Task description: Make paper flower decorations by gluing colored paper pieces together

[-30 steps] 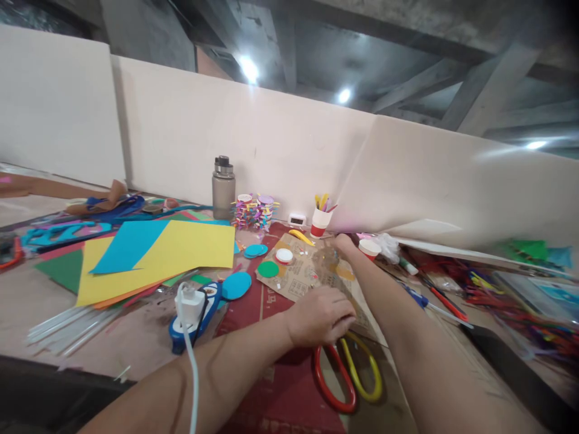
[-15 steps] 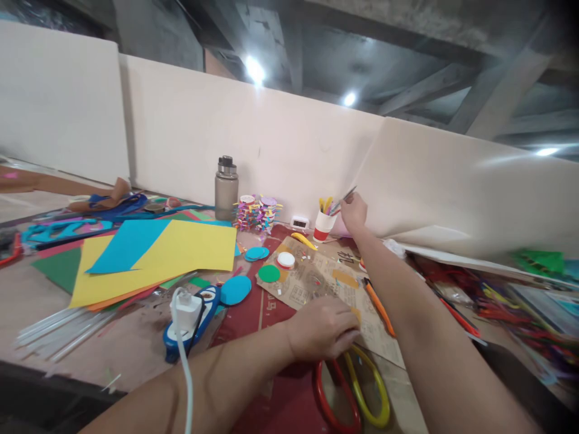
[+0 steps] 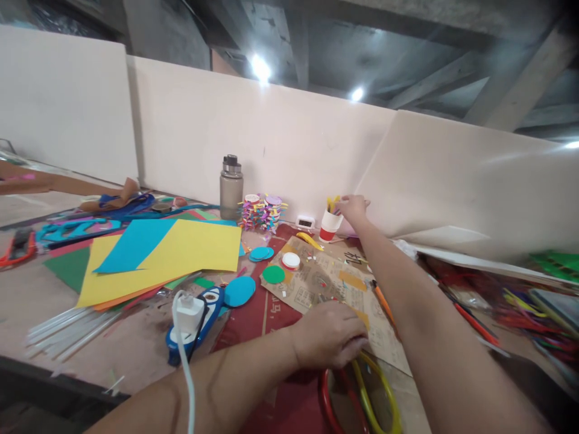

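At the back of the table, my right hand [image 3: 354, 208] is at the mouth of a white and red paper cup [image 3: 330, 226]. Its fingers are drawn together beside yellow-handled tools [image 3: 333, 204] standing in the cup; what they grip is hidden. Nearer to me, my left hand [image 3: 333, 334] is closed low over the brown printed paper sheet [image 3: 312, 271]. Whatever it holds cannot be made out. Just below it lie the red and yellow handle loops of large scissors [image 3: 382, 404]. On the sheet are a green paper disc [image 3: 274, 275] and a white round lid [image 3: 291, 260].
Left of the sheet are blue paper discs [image 3: 239, 292], a blue power strip [image 3: 196, 325] with a white cable crossing my left forearm, and coloured paper [image 3: 194, 247]. A bottle [image 3: 231, 190] and two decorated cups [image 3: 272, 211] stand behind. An orange cutter [image 3: 384, 301] lies beside my right forearm.
My right hand has lowered slightly toward the cup, and the slim grey stick seen in its fingers no longer shows there. My left hand stays closed in place. The view has shifted slightly.
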Demonstrator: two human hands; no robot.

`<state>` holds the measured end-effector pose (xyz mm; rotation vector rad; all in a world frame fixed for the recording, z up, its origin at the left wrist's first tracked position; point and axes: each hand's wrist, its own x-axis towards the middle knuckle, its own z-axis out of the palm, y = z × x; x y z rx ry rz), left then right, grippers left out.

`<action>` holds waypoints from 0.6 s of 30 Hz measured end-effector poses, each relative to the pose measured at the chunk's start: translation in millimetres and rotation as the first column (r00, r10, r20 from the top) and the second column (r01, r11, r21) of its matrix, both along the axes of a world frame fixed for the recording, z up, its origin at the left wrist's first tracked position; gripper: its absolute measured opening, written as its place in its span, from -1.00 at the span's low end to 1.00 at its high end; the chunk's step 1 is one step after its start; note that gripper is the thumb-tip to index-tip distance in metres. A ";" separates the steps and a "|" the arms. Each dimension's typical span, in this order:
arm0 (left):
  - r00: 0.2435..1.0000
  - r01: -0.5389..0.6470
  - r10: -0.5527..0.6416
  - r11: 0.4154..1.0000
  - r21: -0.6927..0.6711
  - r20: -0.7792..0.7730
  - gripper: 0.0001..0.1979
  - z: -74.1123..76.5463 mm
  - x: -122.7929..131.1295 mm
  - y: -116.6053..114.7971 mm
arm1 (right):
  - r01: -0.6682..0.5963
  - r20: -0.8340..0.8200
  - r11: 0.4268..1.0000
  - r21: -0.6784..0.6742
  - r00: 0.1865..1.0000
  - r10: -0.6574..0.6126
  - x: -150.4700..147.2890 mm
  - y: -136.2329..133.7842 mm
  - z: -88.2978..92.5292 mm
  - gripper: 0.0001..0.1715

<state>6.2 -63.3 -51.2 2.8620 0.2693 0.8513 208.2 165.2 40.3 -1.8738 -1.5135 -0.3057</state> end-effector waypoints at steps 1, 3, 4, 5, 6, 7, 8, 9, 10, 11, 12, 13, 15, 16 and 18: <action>1.000 0.003 -0.003 1.000 -0.005 0.011 -0.87 -0.2 0.1 0.4 | 0.014 -0.003 0.999 0.037 1.000 -0.014 6.1 -2.8 -1.4 -0.53; 1.000 0.008 -0.008 1.000 -0.011 0.028 -0.87 -0.6 0.3 1.0 | 0.082 -0.019 0.993 0.089 0.997 -0.081 19.3 -10.5 -7.9 -0.47; 0.999 0.005 -0.005 1.000 -0.012 0.035 -0.87 -0.8 0.4 1.0 | 0.130 -0.020 0.989 0.075 0.991 -0.129 25.3 -14.8 -13.6 -0.44; 0.999 0.001 -0.001 1.000 -0.012 0.038 -0.86 -0.9 0.4 0.9 | 0.168 -0.011 0.985 0.030 0.986 -0.168 30.0 -18.9 -21.1 -0.42; 0.999 -0.003 0.003 1.000 -0.011 0.038 -0.86 -0.9 0.5 0.8 | 0.185 0.004 0.982 -0.025 0.983 -0.185 33.0 -22.4 -30.1 -0.44; 0.999 -0.005 0.006 1.000 -0.009 0.038 -0.86 -0.9 0.5 0.6 | 0.177 0.028 0.980 -0.093 0.984 -0.175 34.2 -25.2 -40.3 -0.50; 0.999 -0.005 0.006 1.000 -0.006 0.037 -0.86 -0.8 0.5 0.4 | 0.152 0.061 0.975 -0.163 0.988 -0.144 33.5 -26.9 -51.1 -0.59; 0.999 -0.003 0.003 1.000 -0.003 0.036 -0.86 -0.8 0.4 0.3 | 0.125 0.097 0.965 -0.228 0.990 -0.106 31.3 -27.6 -61.8 -0.68; 0.999 -0.002 0.002 1.000 0.000 0.036 -0.86 -0.8 0.3 0.2 | 0.098 0.133 0.953 -0.288 0.989 -0.062 27.9 -27.4 -71.9 -0.73; 0.999 -0.003 0.002 1.000 0.003 0.036 -0.85 -0.9 0.2 0.3 | 0.077 0.165 0.937 -0.341 0.986 -0.022 23.9 -26.7 -80.8 -0.76; 0.999 -0.005 0.005 1.000 0.005 0.036 -0.84 -1.1 0.2 0.5 | 0.063 0.193 0.920 -0.388 0.981 0.014 20.0 -25.8 -88.3 -0.77; 0.999 -0.009 0.009 1.000 0.006 0.034 -0.84 -1.3 0.1 0.7 | 0.055 0.219 0.901 -0.430 0.975 0.046 16.4 -24.9 -94.2 -0.78; 0.999 -0.017 0.017 1.000 0.005 0.028 -0.82 -1.7 0.2 1.3 | 0.051 0.265 0.865 -0.500 0.959 0.097 11.8 -24.2 -101.8 -0.75; 1.000 -0.019 0.019 1.000 0.006 0.024 -0.82 -1.9 0.3 1.5 | 0.052 0.287 0.850 -0.524 0.950 0.119 10.7 -24.6 -103.7 -0.70; 1.000 -0.019 0.019 1.000 0.012 0.021 -0.82 -1.9 0.5 1.6 | 0.044 0.328 0.835 -0.548 0.930 0.167 10.3 -27.2 -104.8 -0.65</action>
